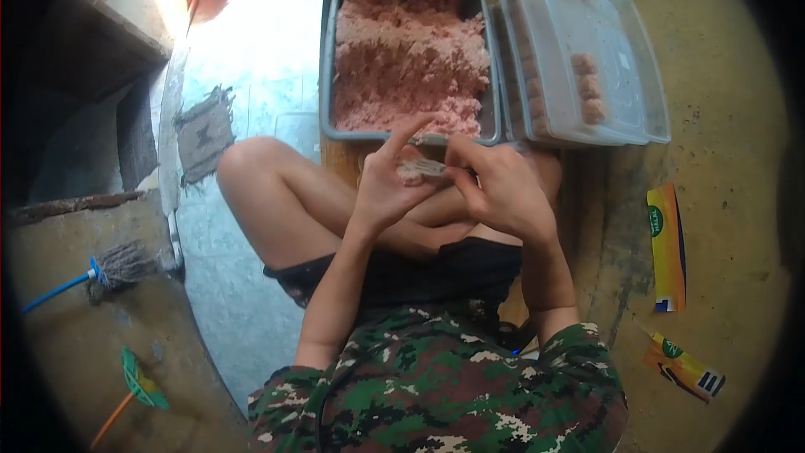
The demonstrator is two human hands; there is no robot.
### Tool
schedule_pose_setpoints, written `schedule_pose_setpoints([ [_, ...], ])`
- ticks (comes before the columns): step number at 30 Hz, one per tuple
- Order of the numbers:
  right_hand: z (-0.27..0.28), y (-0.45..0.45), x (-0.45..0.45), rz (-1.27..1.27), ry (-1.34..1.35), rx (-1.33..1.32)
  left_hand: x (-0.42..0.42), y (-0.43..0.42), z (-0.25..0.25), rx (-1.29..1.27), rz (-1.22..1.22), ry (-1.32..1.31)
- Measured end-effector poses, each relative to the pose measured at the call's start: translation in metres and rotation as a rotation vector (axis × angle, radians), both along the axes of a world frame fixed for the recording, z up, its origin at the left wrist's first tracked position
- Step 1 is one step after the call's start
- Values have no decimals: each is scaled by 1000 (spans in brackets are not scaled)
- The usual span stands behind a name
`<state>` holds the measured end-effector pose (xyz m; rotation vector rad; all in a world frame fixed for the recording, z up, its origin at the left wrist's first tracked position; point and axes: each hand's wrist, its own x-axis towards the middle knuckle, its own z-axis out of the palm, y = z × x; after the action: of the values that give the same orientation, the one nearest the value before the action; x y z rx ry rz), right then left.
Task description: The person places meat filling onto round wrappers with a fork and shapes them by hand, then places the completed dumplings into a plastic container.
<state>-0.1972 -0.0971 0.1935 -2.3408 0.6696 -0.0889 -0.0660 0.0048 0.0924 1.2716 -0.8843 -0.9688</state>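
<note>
"Who holds what?"
"The left hand (381,193), half open, has one pink lump (410,174). The right hand (507,189) pinches one shiny tool (429,168)."
"And the pink mush (402,59)?"
"In one tray (325,75), top middle."

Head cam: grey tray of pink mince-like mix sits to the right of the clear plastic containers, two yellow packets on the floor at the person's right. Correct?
Tray side is wrong. Head view shows the grey tray of pink mix to the left of the clear plastic containers. The two yellow packets are on the floor at the person's right, as stated.
</note>
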Motion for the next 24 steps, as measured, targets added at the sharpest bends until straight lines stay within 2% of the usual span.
schedule_pose_setpoints([
  [1, 3, -5, -4, -35, -26, -11, -1, -7, -7, -156, 80, -132],
  [2, 2, -6, -3, -34, -17, -8, 0, -4, -7, -153, 81, -125],
  [4, -3, -6, 0, 65, -78, -10, 11, 4, 5, -89, -135, 185],
  [6, 2, -14, 0, 68, -111, -17, 18, 4, 4, -143, -167, 229],
  [8, 7, -33, 0, -227, 6, -97, 23, 13, 2, -197, -227, 283],
  [10, -52, -77, -2, -223, 107, -200, 26, 16, -2, -176, -119, 565],
  [11, -79, -92, -6, -200, 198, -234, 16, 12, -9, -189, -176, 575],
  [13, -94, -85, -9, -120, 221, -504, 5, -4, -29, 125, -181, 337],
  [14, -69, -68, -10, -89, -47, -539, 3, -4, -20, 96, -191, 228],
  [15, -53, -50, -11, -76, -158, -360, 1, -1, -24, -22, -114, 181],
  [16, -31, -31, -12, -5, -159, -136, -1, -3, -29, -139, -39, 137],
  [17, -18, -10, -8, 7, -82, -63, -7, -11, -31, -142, -57, 139],
  [18, -25, 1, -1, -15, -125, -29, -16, -17, -31, -249, 58, 18],
  [20, -46, 1, 0, 25, -42, -68, -22, -24, -25, -369, 167, -106],
  [22, -32, -35, -28, 79, -251, -20, -17, -17, -9, -231, 161, 146],
  [23, 10, -52, -44, -49, -360, -46, -8, -15, -18, -223, 245, 173],
  [24, 28, -70, -65, -230, -412, 15, 3, -13, -25, -233, 260, 177],
])
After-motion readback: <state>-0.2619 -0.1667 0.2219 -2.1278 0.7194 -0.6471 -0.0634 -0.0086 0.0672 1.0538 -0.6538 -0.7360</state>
